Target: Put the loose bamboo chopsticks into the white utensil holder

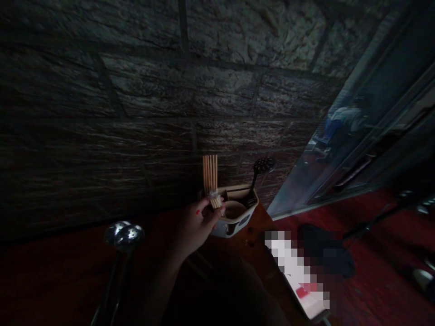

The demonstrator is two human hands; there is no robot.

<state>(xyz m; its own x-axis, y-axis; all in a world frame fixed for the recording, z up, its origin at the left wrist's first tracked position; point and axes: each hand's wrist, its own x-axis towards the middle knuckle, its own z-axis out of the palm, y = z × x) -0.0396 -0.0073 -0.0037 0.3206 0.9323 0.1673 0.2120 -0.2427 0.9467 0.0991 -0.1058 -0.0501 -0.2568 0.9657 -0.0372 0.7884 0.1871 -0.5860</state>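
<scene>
My left hand (195, 224) reaches forward from the lower left, thumb and fingers closed around the lower part of a bundle of chopsticks (210, 172). The light wooden sticks stand upright, with what looks like clear wrap around them where I grip. Just beyond and right of the hand is a white caddy (233, 228) with compartments, one of them round. A dark slotted spoon (263, 165) leans up out of its right side. Whether the chopstick ends touch the caddy is hidden by my fingers. My right hand does not show.
Two shiny metal ladles (124, 235) rise at the lower left. A phone (299, 280) with a lit, blurred-out screen lies at the right of the brown table (261, 217). Behind stands a stone-patterned wall (152, 90). A person (340, 122) appears at the glass on the right.
</scene>
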